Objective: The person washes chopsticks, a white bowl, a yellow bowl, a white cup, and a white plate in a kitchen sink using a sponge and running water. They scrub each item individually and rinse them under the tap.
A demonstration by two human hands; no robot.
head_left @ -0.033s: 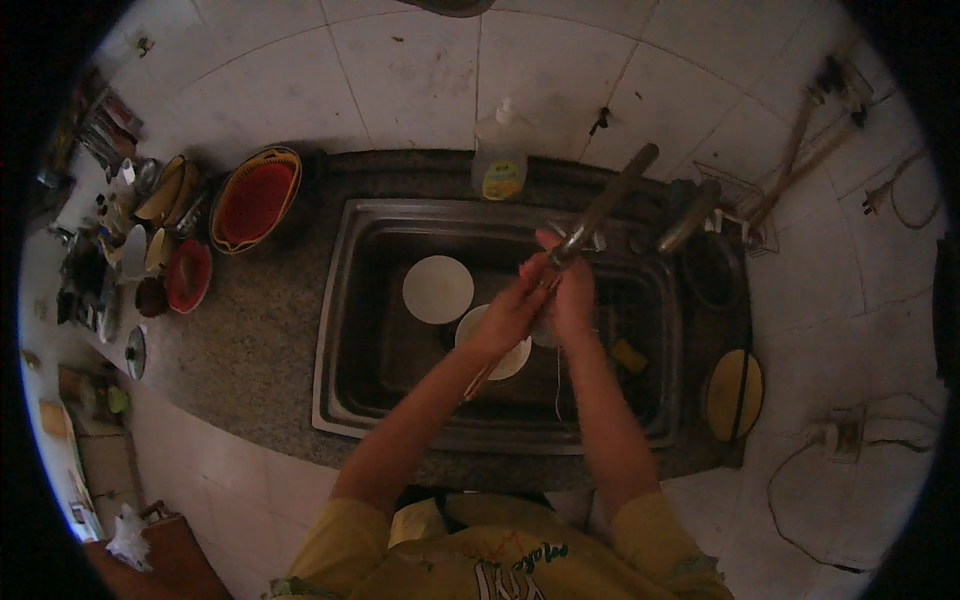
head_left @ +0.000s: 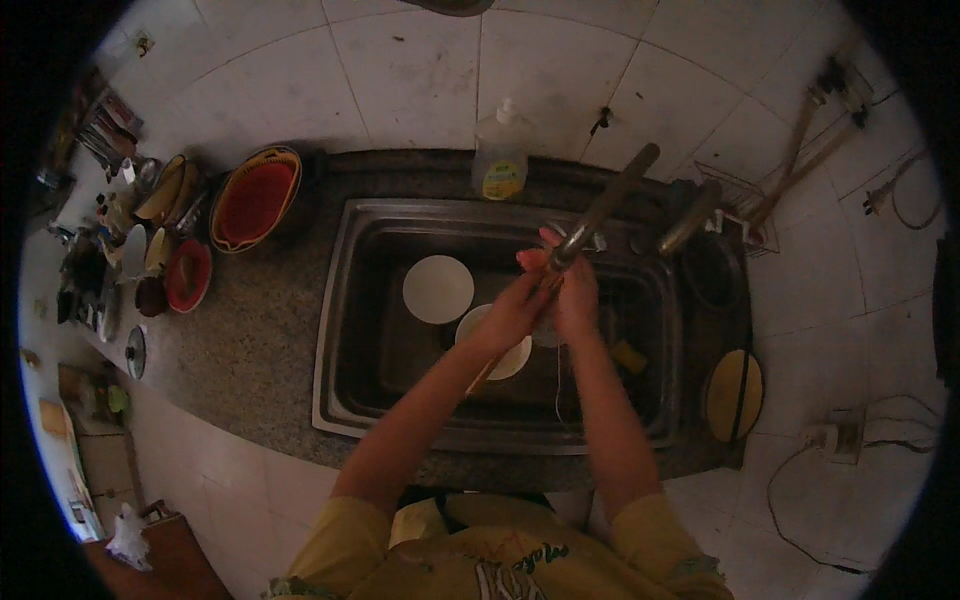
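Pink patch [head_left: 531, 261]: shifted a little upward since the earlier frame and showing brighter; now just above centre of frame, at the fingertips, below the spout; material not identifiable.
Left hand [head_left: 513, 314]: displaced only slightly since then; centre of frame, fingers bent and drawn in, pressed close against the other hand; hold on anything hidden, cannot tell.
Right hand [head_left: 575, 300]: nearly unmoved; just right of centre, beside the left and touching or overlapping it; fingers mostly hidden behind the spout, so degree of opening and grip not readable.
Thin brown stick [head_left: 480, 378]: slanting out below the left wrist, centre of frame; upper part covered, count uncertain.
Faucet [head_left: 609, 199]: slanting from upper right of centre down to the hands, tip overlapping both in view; water flow not discernible.
Sink [head_left: 520, 441]: dark basin with metal rim, across the middle of frame, under both hands.
White dish [head_left: 437, 290]: lying in basin, left of centre.
White bowl [head_left: 513, 360]: in basin, lower right of the dish, partly covered by left hand and wrist.
Yellow sponge [head_left: 629, 357]: in basin, right of the right forearm.
Soap bottle [head_left: 500, 165]: upright behind basin, upper centre.
Red basket [head_left: 255, 200]: on counter, upper left.
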